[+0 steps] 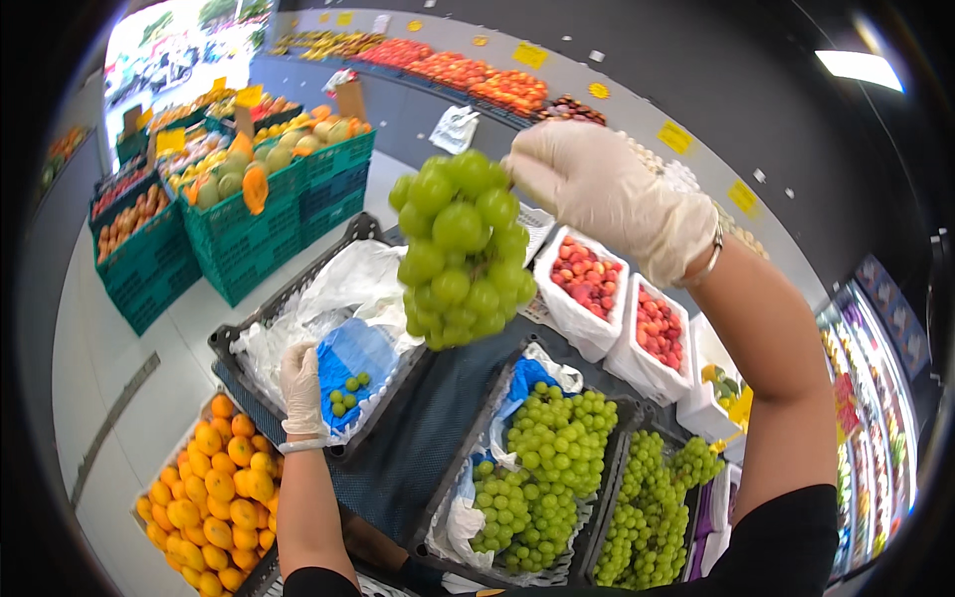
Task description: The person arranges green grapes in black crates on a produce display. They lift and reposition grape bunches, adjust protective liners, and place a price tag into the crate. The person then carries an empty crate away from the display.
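Observation:
My right hand (612,194), in a pale thin glove, is raised and grips the top of a bunch of green grapes (462,254), which hangs in the air. My left hand (301,384), gloved too, is at the near left edge of a black plastic crate (224,339) lined with white wrapping and blue paper (358,351). Several loose green grapes (345,399) lie on the paper. Whether the left fingers hold the paper or the crate's rim is unclear. More grape bunches (559,440) fill a lined crate at lower centre, and others (649,515) the crate right of it.
Orange fruits (216,492) are piled at lower left. White foam boxes of red fruit (589,276) stand beyond the grape crates. Stacked green crates of mixed fruit (254,231) stand at upper left. A long fruit shelf (448,71) runs along the wall; a lit display (873,448) is far right.

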Tool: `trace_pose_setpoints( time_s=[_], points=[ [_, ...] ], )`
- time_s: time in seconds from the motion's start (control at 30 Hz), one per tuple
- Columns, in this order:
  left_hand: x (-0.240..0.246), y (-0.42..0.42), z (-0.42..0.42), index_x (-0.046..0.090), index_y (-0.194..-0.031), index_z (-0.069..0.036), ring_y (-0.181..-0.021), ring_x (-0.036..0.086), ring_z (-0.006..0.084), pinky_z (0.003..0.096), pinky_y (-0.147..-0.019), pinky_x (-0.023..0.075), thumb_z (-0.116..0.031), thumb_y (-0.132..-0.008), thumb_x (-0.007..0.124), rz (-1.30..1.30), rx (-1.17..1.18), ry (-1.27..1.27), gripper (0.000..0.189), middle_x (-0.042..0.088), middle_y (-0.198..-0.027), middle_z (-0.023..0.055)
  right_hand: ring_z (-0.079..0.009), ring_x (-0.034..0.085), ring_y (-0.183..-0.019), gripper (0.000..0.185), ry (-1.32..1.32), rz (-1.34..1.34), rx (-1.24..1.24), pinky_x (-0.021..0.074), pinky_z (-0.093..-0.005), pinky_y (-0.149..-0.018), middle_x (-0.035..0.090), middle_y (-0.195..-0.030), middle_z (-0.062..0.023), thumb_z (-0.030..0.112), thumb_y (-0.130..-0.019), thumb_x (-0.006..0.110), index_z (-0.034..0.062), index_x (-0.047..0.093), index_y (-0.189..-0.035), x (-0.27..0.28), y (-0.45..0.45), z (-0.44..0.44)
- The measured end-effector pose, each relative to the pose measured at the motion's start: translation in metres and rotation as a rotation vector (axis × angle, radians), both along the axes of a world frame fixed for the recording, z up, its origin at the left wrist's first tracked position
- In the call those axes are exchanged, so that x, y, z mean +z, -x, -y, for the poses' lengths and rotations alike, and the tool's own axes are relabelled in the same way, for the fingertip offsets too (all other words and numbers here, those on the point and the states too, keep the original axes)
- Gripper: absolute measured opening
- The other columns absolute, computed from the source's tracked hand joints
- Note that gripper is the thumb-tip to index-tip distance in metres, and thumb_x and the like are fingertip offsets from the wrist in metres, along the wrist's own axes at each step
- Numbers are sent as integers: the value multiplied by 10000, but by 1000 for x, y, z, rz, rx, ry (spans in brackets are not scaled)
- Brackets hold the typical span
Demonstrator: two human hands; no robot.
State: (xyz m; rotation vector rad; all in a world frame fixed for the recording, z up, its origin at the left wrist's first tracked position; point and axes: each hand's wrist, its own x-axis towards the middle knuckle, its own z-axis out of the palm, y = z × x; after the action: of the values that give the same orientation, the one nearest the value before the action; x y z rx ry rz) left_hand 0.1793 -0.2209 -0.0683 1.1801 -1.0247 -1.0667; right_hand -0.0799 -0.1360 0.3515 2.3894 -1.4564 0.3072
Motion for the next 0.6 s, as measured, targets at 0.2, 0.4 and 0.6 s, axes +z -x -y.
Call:
trace_pose_setpoints(
  time_s=[0.2,0.4,0.6],
  points=[
    [134,141,-99,525,-1378,-45,-1265,530,239,386,-1097,391,-366,-1045,446,-680,-1083,106,469,574,-1350,93,-396,619,-796,289,-218,175,-85,513,-428,-716,642,-798,-186,272,-941,530,22,656,-864,25,33,-138],
    [188,258,-238,429,-1450,-84,-1328,475,270,430,-1132,363,-500,-1008,419,-1252,-1646,-444,607,488,-1438,109,-129,483,-659,357,-353,714,-210,437,-305,-637,573,-712,-41,325,-1001,544,13,629,-850,14,124,-232],
    [192,290,-333,333,-1522,-123,-1391,420,302,473,-1166,336,-634,-972,393,-1223,-1726,-700,753,402,-1526,125,-75,404,-653,327,-236,1246,-279,337,-226,-602,482,-713,59,355,-1027,538,88,627,-862,-61,213,-329]
  ],
)
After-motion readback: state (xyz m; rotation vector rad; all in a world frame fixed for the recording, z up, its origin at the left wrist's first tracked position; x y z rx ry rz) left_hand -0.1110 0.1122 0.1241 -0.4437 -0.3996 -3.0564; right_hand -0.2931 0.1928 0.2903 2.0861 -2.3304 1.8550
